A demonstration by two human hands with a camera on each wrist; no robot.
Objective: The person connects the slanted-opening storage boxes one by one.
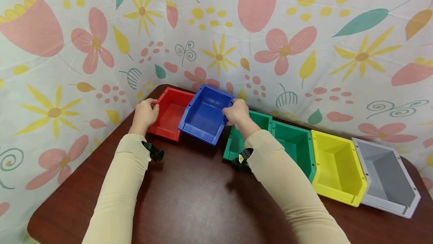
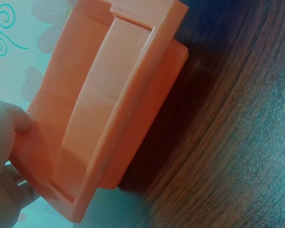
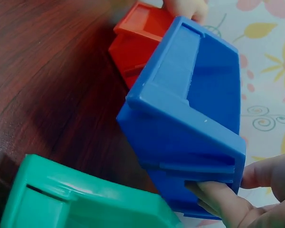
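Note:
In the head view my left hand (image 1: 145, 114) pinches the left side wall of a red plastic bin (image 1: 170, 114) at the table's far left corner. My right hand (image 1: 238, 112) grips the right rim of a blue bin (image 1: 208, 110), thumb on one face and fingers on the other. The blue bin is tilted, and its left edge overlaps the red bin. The left wrist view shows the red bin (image 2: 92, 95) close up, with my thumb and fingers (image 2: 14, 114) at its rim. In the right wrist view the blue bin (image 3: 190, 109) leans above the table.
To the right stand two green bins (image 1: 294, 146), a yellow bin (image 1: 338, 165) and a grey bin (image 1: 387, 176) in a row. My right forearm passes over the first green one. Flower-patterned cloth (image 1: 220, 22) hangs behind and left of the dark wooden table (image 1: 196, 199).

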